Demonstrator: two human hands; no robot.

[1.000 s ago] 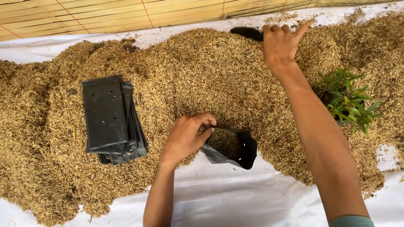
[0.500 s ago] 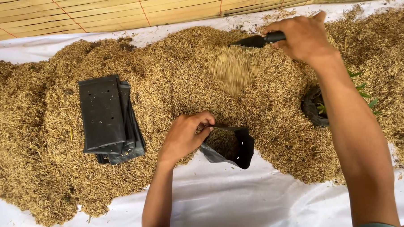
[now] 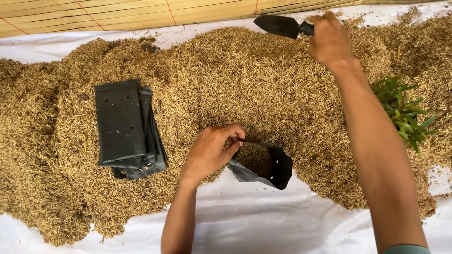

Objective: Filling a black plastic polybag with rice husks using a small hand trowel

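Note:
My left hand (image 3: 212, 149) grips the rim of an open black plastic grow bag (image 3: 267, 166) that lies at the near edge of a wide heap of rice husks (image 3: 267, 88). Husks partly fill the bag. My right hand (image 3: 330, 40) is stretched to the far side of the heap and holds a black hand trowel (image 3: 282, 25) by its handle, blade pointing left, just above the husks. The trowel blade looks empty.
A stack of flat black grow bags (image 3: 128, 128) rests on the husks at the left. A small green seedling (image 3: 404, 110) stands at the right, partly behind my right forearm. White sheeting (image 3: 262, 228) lies under the heap. A bamboo mat (image 3: 115, 5) runs along the far edge.
My right hand took hold of the trowel at the far side of the heap and has swung it leftwards, scattering husks. My left hand has stayed on the bag's rim.

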